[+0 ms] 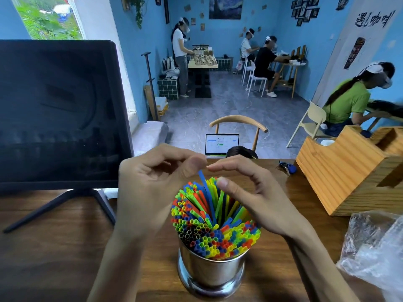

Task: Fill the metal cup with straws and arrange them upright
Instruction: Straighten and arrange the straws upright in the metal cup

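Both hands are hovering over the metal cup (211, 273) on the table (54, 247). The left hand (148, 192) is pinching one blue straw (204, 182) that is sticking up. The right hand (255, 197) is curling loosely above the straws (213, 223), holding nothing.

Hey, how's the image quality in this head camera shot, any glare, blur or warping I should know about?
Head view: wide-angle warping bows the monitor and wooden box at the edges; the window top left is blown out; the metal cup shows bright reflections; the plastic bag glints; both hands and the straws are fairly sharp, while the people behind look soft.
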The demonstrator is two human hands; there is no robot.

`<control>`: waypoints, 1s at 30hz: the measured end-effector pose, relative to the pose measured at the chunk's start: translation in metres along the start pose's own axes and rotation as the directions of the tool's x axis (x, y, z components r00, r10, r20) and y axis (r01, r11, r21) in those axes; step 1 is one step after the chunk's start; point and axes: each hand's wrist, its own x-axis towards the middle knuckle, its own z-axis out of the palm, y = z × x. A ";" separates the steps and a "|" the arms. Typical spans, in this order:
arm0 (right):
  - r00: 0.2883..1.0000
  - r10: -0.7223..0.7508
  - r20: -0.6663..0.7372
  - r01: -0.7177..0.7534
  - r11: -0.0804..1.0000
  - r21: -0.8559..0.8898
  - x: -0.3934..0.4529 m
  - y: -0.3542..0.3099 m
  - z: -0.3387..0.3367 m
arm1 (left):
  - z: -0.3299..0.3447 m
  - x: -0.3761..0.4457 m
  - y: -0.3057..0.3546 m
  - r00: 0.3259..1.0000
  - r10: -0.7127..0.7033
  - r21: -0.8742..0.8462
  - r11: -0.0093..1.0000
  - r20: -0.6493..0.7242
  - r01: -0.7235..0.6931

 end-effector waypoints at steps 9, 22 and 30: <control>0.999 -0.030 0.037 0.030 0.999 0.023 0.000 -0.001 0.000 | -0.001 0.000 0.008 0.952 -0.059 -0.339 0.940 -0.300 -0.049; 0.931 0.191 -0.312 0.033 0.805 0.592 0.001 0.005 -0.035 | -0.021 0.009 -0.011 0.914 -0.406 -0.209 0.895 -0.015 0.394; 0.888 0.128 -0.442 0.181 0.787 0.590 0.002 -0.004 -0.025 | -0.030 0.006 -0.017 0.741 -0.435 0.272 0.900 0.511 0.341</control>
